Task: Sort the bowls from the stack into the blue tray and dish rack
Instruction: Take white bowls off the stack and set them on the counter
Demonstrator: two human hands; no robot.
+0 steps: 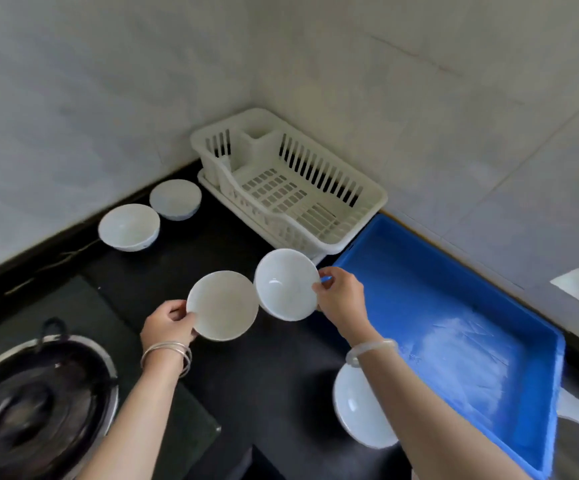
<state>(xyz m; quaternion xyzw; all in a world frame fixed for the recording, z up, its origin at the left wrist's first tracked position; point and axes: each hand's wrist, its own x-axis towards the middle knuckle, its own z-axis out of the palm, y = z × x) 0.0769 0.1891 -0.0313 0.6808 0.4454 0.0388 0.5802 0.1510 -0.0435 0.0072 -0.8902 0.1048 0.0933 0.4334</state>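
I'm holding two white bowls up over the black countertop (274, 375), one per hand. My left hand (166, 323) is pinching the rim of the shallower bowl (223, 305), thumb on the near edge; my right hand (341, 299) is gripping the deeper bowl (286, 284) by its right rim, the opening tilted toward me. The two rims are almost touching between my hands. What matters for the next move: the blue tray (367, 258) is lying just right of my right hand, its near corner almost under my fingers, so I judge that bowl is the natural one to go there. The white dish rack (367, 202) is standing beyond both bowls in the wall corner, touching the tray's far end, roughly straight ahead of the left-hand bowl. Both containers are showing nothing inside: bare slats in the rack, only a pale scuffed patch on the tray floor. Another white bowl on the counter (357, 410) is partly hidden beneath my right forearm; whether more are stacked under it I can't tell. Two blue-trimmed bowls (128, 226) are sitting by the left wall, well apart from my hands.
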